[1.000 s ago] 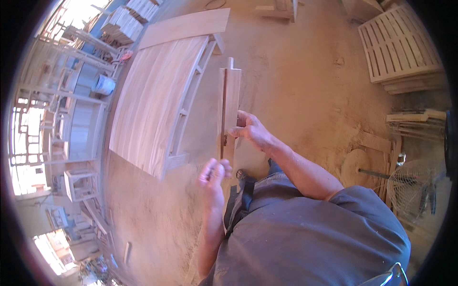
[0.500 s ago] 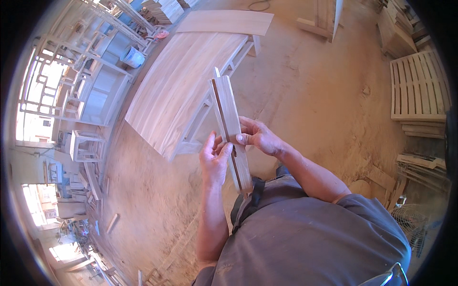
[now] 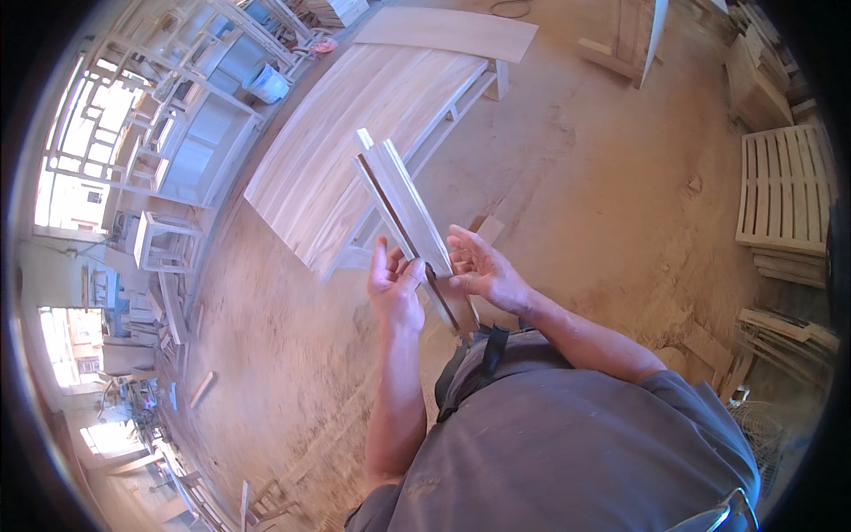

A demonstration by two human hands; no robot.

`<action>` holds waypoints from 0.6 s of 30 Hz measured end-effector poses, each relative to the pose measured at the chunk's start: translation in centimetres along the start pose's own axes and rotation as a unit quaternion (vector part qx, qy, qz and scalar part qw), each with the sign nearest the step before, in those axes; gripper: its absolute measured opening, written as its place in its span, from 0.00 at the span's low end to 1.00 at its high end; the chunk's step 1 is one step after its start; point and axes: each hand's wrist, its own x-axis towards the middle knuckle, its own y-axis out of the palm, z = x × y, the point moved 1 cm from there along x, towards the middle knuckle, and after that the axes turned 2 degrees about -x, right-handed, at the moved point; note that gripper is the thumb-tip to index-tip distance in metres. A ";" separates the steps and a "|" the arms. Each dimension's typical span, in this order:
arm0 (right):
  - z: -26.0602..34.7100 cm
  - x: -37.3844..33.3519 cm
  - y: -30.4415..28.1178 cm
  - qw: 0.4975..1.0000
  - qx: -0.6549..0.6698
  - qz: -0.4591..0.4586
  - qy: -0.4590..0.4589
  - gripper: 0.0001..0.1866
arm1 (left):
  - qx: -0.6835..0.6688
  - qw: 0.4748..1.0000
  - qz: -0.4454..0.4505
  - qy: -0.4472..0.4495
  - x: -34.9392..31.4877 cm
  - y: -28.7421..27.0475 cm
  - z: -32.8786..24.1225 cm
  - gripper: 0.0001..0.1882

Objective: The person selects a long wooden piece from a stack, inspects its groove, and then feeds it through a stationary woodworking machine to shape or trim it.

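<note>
A bundle of pale grooved wooden strips (image 3: pixel 408 199) slants up and away from my waist, with a dark slot along its left side. My left hand (image 3: pixel 397 288) grips it from the left, thumb on the front near a dark notch and fingers partly behind. At the right edge is my right hand (image 3: pixel 496 277), its fingers spread apart and its thumb tip touching or very near the wood. The far ends of the strips are uneven, one sticking out separately. The lower end comes close to the dark strap (image 3: pixel 495 350) at my waist.
Ahead stands a low table with a wide plank top (image 3: pixel 337 124), and a loose board (image 3: pixel 448 34) lies across its far end. Slatted wooden panels (image 3: pixel 784 191) are stacked at right. Wooden frames (image 3: pixel 168 241) and a bucket (image 3: pixel 268 83) are at left. Sawdust covers the floor (image 3: pixel 603 177).
The far end of the strips has swung left, and the strips look more fanned apart. My right hand has loosened, its fingers moving off the wood to the right. My left hand keeps hold.
</note>
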 end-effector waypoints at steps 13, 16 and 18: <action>-0.1 -2.8 -0.2 0.989 0.010 0.098 0.108 0.31 | -0.063 0.996 -0.053 0.029 -0.7 -0.9 -0.6 0.35; -0.5 -2.8 -0.2 0.987 0.023 0.105 0.116 0.30 | -0.064 0.996 -0.055 0.030 -0.9 -1.5 -0.2 0.34; -0.4 -2.9 -0.2 0.986 0.005 0.106 0.130 0.31 | -0.076 0.995 -0.060 0.029 -1.0 -1.7 -0.1 0.37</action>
